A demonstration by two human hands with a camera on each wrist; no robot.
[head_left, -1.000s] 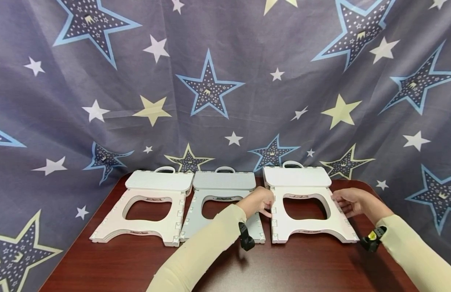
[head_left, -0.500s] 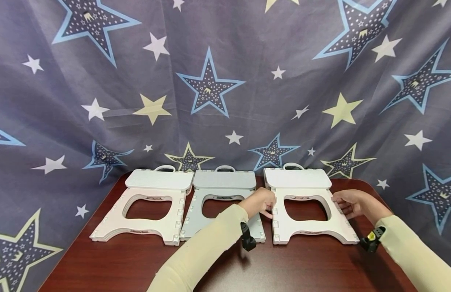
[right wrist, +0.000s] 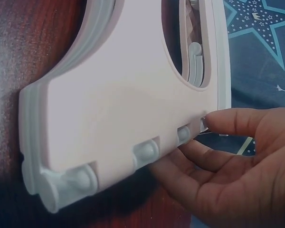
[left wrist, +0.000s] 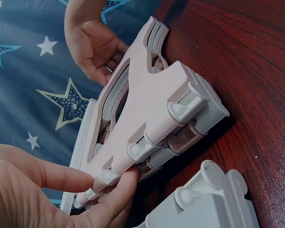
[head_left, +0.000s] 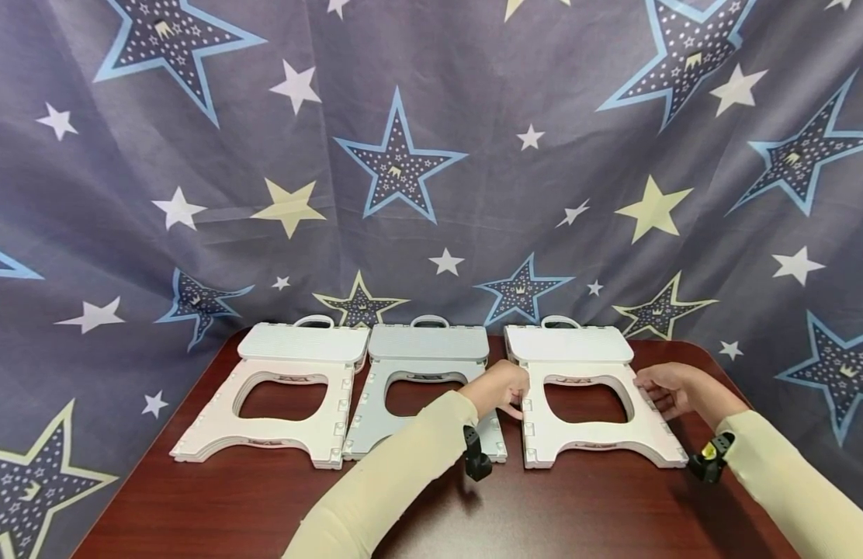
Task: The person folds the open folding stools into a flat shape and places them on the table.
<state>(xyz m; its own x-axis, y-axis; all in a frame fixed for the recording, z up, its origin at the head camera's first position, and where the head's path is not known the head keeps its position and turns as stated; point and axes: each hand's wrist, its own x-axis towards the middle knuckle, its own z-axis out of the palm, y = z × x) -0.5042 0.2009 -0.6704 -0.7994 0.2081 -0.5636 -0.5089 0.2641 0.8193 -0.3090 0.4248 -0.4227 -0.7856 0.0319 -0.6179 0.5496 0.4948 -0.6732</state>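
In the head view, a folded white and pale pink step stool lies flat on the right part of the table. My left hand grips its left edge, and my right hand holds the opposite edge. Seen from the left wrist, the thumb and fingers of my left hand pinch the hinged side of the stool. The right wrist view has my right hand with its thumb at the upper edge and fingers under the side. The white seat panel and carry handle point toward the curtain.
A folded grey step stool lies in the middle, partly hidden by my left arm. Beside it on the left is another white and pink folded stool. The dark red table ends against a star-patterned curtain.
The right-hand stool has shifted very slightly toward me and to the right, with both hands keeping their hold. The other two stools stay where they were.
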